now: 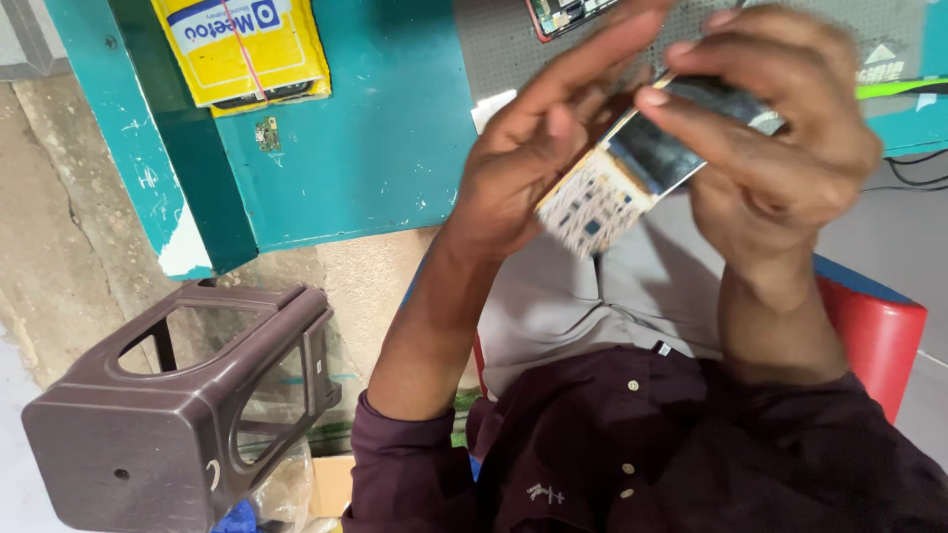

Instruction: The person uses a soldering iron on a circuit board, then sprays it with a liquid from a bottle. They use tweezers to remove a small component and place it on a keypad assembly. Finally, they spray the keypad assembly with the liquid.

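Both of my hands hold a small keypad phone [632,173] up above my lap. Its pale keypad end points down-left and its dark screen end points up-right. My left hand [538,148] supports the keypad end from the left, with its fingers stretched up past the phone. My right hand [770,138] wraps over the screen end, with the thumb pressed on the screen. The motion is slightly blurred.
A brown plastic stool [178,405] lies tipped over at the lower left. A teal table [375,128] carries a yellow padded envelope [242,49] and a grey mat [513,49] with another phone [563,15]. I sit on a red seat [874,336].
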A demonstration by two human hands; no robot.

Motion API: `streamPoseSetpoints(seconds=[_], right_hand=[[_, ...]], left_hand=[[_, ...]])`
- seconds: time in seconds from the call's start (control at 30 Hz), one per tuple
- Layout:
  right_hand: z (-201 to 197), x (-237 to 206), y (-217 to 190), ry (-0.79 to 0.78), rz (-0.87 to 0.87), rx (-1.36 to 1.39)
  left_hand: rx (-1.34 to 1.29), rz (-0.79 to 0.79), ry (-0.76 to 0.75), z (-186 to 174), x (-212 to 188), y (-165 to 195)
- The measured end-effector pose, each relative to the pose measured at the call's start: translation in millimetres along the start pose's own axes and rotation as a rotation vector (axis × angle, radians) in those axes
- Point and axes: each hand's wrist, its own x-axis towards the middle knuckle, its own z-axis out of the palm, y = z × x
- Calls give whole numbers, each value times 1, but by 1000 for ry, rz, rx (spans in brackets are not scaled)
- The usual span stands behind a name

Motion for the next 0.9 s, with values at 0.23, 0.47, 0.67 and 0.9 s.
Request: streamPoseSetpoints(seconds=[0.23, 0.47, 0.67, 0.9], right_hand=[[-16, 14, 26, -24, -346, -264], [-10, 7, 27, -57, -242, -316], [-13, -10, 10, 14, 14, -151], [-9, -17, -12, -121, 2, -111]], left_hand=[[116, -311, 30, -3, -3, -11], [80, -161, 117, -2, 1, -10], [-125, -25, 149, -2, 5, -3], [-179, 32, 193, -11, 3, -11]])
